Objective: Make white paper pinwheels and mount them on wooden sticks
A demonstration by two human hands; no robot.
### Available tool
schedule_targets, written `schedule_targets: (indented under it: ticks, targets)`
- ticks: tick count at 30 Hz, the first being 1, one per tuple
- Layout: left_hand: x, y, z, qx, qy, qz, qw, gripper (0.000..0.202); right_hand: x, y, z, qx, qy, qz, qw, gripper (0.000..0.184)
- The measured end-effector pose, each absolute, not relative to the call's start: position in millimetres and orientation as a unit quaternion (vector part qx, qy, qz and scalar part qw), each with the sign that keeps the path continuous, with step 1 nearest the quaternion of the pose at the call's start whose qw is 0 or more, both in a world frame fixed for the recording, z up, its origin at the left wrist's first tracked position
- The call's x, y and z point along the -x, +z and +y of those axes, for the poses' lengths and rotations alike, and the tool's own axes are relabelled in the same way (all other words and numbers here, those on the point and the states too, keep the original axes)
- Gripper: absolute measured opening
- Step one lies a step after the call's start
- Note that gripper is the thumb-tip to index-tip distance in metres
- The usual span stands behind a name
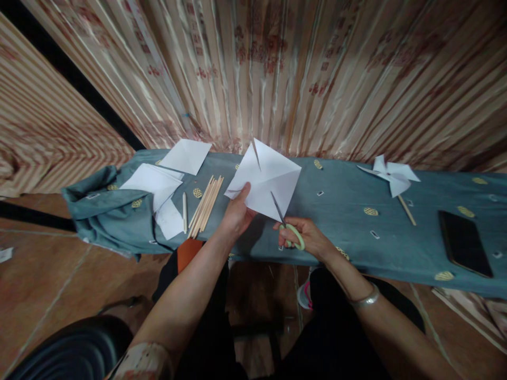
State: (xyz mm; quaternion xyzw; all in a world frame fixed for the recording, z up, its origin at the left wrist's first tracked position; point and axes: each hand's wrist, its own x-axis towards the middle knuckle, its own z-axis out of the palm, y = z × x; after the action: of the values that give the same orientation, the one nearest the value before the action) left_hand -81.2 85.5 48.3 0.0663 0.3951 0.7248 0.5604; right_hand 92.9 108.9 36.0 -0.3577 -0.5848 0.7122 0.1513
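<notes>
Held up over the cloth-covered table is a square sheet of white paper [273,177], creased and with slits running inward from its corners. My left hand [238,212] grips its lower left edge, thumb on top and fingers underneath. My right hand [303,235] has its fingers in the handles of light green scissors [295,237]. The scissor blades lie at the paper's lower corner, pointing toward its middle.
Wooden sticks [206,206], a white pen [185,212] and several white paper sheets [152,182] lie left on the green cloth [336,190]. A single creased sheet [186,155] is behind them. To the right are a paper pinwheel [392,175] and a dark phone [464,243]. A pleated curtain [269,68] hangs behind.
</notes>
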Motion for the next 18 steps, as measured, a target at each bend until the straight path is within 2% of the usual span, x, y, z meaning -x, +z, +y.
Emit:
schedule_targets:
  ticks: [18]
  targets:
    - [76.4, 44.9, 84.5, -0.071, 0.722, 0.397, 0.563, 0.014, -88.4, 31.3, 110.1, 0.380, 0.706, -0.571, 0.175, 0.049]
